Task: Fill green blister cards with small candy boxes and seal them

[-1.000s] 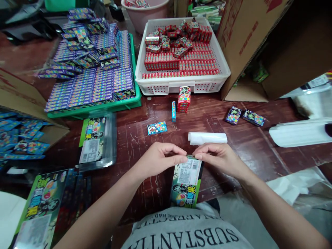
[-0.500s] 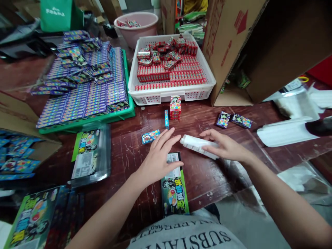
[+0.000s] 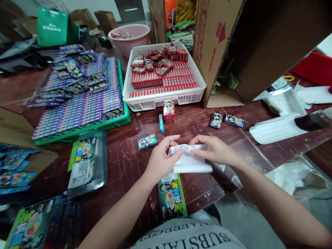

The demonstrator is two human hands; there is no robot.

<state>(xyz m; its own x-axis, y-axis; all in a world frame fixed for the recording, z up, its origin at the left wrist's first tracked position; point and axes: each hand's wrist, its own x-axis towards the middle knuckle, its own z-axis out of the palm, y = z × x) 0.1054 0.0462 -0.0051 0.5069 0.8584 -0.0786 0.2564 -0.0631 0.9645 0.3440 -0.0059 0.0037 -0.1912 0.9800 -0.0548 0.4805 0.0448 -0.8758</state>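
Note:
My left hand (image 3: 163,158) grips the left end of a white rolled sheet (image 3: 192,168), thumb and fingers closed on its edge. My right hand (image 3: 215,149) pinches the upper edge of the same sheet farther right. Faint print runs along that upper edge, and the lower edge curls into a tube. Below the sheet lies a green and black printed card (image 3: 173,197), its top end partly covered. Beyond my left hand are a flat blue candy box (image 3: 147,141), an upright blue box (image 3: 161,123) and a small stack of red boxes (image 3: 169,112).
A white basket (image 3: 178,99) of red boxes and a green tray (image 3: 124,117) of purple boxes stand behind. Two purple boxes (image 3: 226,120) lie right, near a tall cardboard carton (image 3: 207,52). A clear plastic package (image 3: 102,162) lies left. White rolls (image 3: 272,131) rest far right.
The white roll has moved left and is now partly unrolled. My left hand, which was empty and spread, has closed on its left end. The view has shifted slightly.

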